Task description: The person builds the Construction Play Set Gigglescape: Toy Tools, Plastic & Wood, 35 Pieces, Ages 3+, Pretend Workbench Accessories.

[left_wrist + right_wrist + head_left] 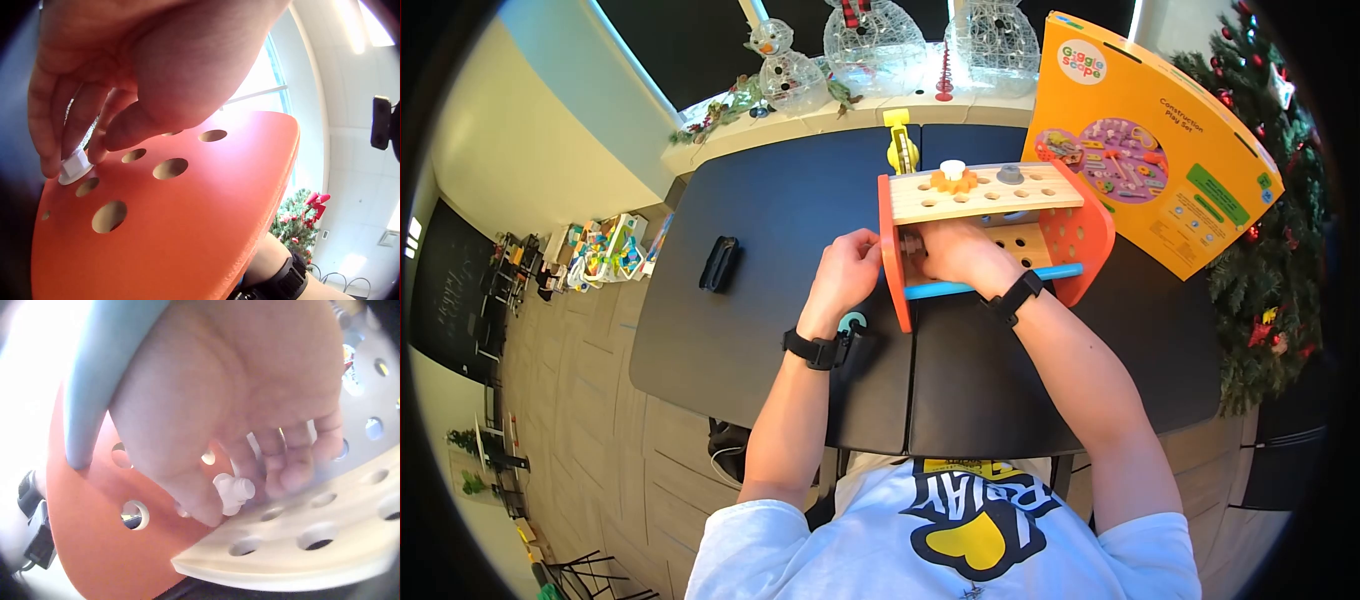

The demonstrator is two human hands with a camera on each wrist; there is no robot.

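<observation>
A wooden toy toolbox (pixel 1090 240) with orange side panels, a holed top board and a blue bar (pixel 990 283) stands on the table. Outside its left panel (pixel 181 231), my left hand (pixel 848 268) pinches the head of a white bolt (pixel 76 165) set against a hole. Reaching inside, over the blue bar, is my right hand (pixel 965 255). Its thumb and fingers hold a pale nut (pixel 226 492) around the bolt's threaded end, against the panel's inner face. On the top board sit an orange gear (pixel 953 182) with a white bolt head and a grey nut (pixel 1010 175).
A large orange play set box (pixel 1190 210) stands behind on the right. Behind the toolbox is a yellow toy tool (pixel 902 150). A black case (pixel 720 264) lies on the left of the dark table (pixel 800 190). A teal round piece (pixel 853 322) shows beside my left wrist.
</observation>
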